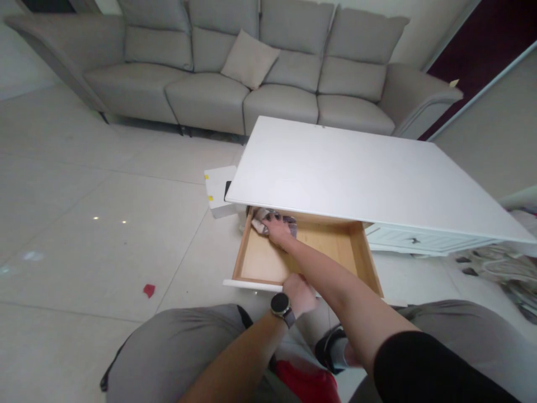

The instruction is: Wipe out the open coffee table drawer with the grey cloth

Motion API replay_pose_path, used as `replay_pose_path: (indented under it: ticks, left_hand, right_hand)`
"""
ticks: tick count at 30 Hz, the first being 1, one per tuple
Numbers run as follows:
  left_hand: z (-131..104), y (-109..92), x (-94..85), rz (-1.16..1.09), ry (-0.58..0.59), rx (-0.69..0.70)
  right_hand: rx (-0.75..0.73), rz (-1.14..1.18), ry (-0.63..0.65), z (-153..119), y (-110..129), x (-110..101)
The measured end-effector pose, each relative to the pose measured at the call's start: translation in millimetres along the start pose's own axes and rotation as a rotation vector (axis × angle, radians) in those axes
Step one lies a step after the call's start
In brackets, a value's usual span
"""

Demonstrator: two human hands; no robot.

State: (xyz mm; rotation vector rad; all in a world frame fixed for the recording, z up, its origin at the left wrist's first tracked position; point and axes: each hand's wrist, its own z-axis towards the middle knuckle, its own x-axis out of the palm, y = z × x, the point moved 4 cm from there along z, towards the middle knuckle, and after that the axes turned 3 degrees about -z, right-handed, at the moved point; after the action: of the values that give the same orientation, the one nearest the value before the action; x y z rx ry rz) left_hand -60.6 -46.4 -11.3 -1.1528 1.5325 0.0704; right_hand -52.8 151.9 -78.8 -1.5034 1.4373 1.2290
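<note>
A drawer [268, 264] with light wooden insides and a white front is pulled out from under a white table [348, 173]. My right hand [279, 228] reaches into its back left corner, the fingers on a crumpled grey and brown checked cloth [260, 222]. Part of the cloth is hidden under that hand. My left hand [300, 292], with a dark watch [279, 304] on its wrist, is curled over the top edge of the drawer front. My right forearm crosses above it.
A white box [220, 193] with yellow marks stands left of the table. Behind the table is a long grey sofa [210, 92] with a loose cushion [249, 60]. A red scrap [149, 290] lies on the tiled floor. Another drawer [413, 239] is at the right, closed.
</note>
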Motion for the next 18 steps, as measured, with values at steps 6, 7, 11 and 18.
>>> replay_pose_path:
  ticks: [6,7,11,18]
  left_hand:
    - [-24.8,37.5,-24.6,0.133,0.077,0.015]
    - [-31.8,48.9,-32.3,0.153,0.087,0.026]
    - [-59.9,106.3,-67.5,0.208,0.080,-0.083]
    - [-58.0,160.4,-84.9,-0.010,0.339,-0.322]
  right_hand:
    - [0.193,-0.144,0.021,-79.6,-125.4,11.5]
    - [0.287,-0.146,0.027,-95.5,-152.7,14.7]
    - [0.432,-0.021,-0.046,-142.4,-238.5,24.6]
    - [0.576,0.268,-0.318,-155.5,-267.5,28.4]
